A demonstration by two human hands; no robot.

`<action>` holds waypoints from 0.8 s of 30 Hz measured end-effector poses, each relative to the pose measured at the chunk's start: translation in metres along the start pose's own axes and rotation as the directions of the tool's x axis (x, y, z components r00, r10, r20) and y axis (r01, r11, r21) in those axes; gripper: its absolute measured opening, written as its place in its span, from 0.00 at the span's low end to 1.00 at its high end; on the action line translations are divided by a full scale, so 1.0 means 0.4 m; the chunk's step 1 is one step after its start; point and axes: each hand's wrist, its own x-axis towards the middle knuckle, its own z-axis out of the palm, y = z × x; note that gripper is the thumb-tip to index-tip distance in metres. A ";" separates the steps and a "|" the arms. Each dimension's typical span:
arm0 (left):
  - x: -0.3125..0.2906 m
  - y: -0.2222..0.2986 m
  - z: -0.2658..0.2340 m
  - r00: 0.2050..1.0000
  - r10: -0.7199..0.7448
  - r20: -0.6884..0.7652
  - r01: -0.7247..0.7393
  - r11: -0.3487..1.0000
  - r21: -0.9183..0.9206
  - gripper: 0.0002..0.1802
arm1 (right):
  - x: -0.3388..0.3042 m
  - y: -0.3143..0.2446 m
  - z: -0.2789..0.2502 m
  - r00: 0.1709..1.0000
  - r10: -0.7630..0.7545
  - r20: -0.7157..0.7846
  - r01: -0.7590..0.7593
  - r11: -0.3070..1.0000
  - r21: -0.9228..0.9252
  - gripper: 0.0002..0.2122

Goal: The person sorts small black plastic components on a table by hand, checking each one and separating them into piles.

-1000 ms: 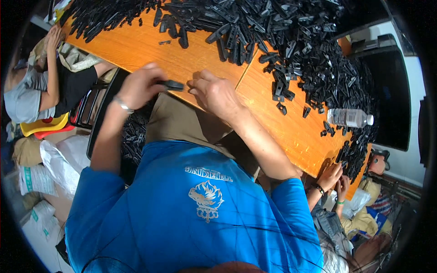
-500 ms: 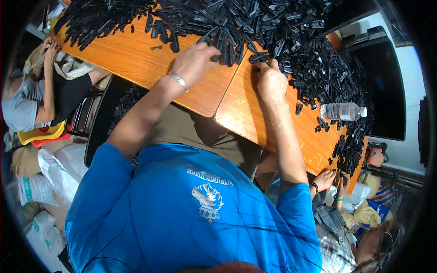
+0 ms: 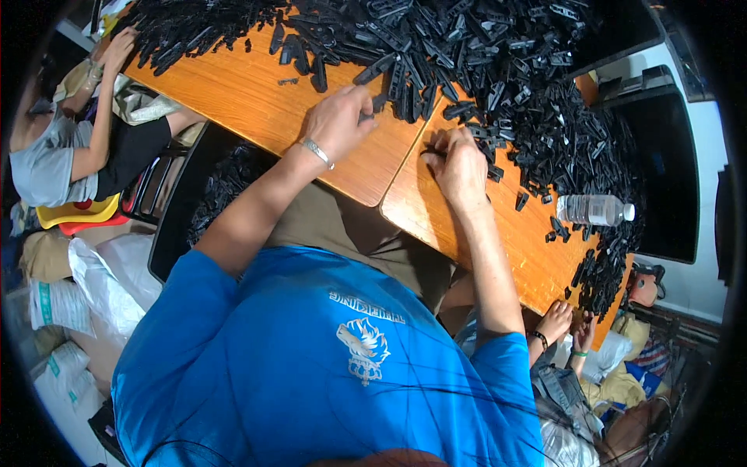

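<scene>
1. Both hands are found over the bench, one on either side of the seam that divides its top.
2. Left hand: the fingers are bent inward and the thumb is brought close to them. Something dark is seen in the narrow gap; whether a part is gripped cannot be told.
3. Right hand: the fingers are curled down near the bench top, with little spread. A dark shape is seen by the thumb; a firm hold cannot be confirmed, as the view is blocked by the hand itself.
4. Black plastic clip parts are heaped toward the far edge of the bench, with the heap continued along the right edge. Slimmer black pieces are gathered at the far left corner. A small black fragment is noted alone, left of the left hand.
5. A clear plastic bottle is laid on its side near the right edge, against the parts; it is judged liable to be rolled if that heap is disturbed.
6. Recommended handling: parts should be taken singly from the loose margin, since deeper ones are likely to be snagged on neighbours. Each should be pinched at the sides between thumb and forefinger, and its facing checked.
7. Work should be kept back from the near edge, below which a black tub is placed; dropped parts could be lost there.
</scene>
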 end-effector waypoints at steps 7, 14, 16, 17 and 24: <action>-0.094 0.022 -0.063 0.992 -0.029 0.123 0.046 0.989 -0.140 0.16 | -0.056 -0.049 0.045 0.998 -0.051 0.029 0.048 0.993 0.108 0.19; -0.105 -0.007 -0.073 0.990 0.137 -0.041 -0.133 0.987 0.088 0.15 | -0.064 -0.049 0.052 0.991 -0.136 -0.006 0.135 0.976 0.171 0.16; -0.113 -0.029 -0.073 0.989 0.134 -0.067 -0.128 0.989 0.076 0.15 | -0.058 -0.063 0.040 0.987 -0.157 0.045 0.149 0.979 0.136 0.16; -0.117 -0.040 -0.073 0.986 0.138 -0.095 -0.132 0.989 0.066 0.15 | -0.050 -0.076 0.048 0.985 -0.169 0.015 0.165 0.974 0.154 0.15; -0.116 -0.061 -0.065 0.984 0.145 -0.099 -0.145 0.989 0.003 0.14 | 0.014 -0.169 0.090 0.964 -0.252 -0.079 0.262 0.950 0.172 0.12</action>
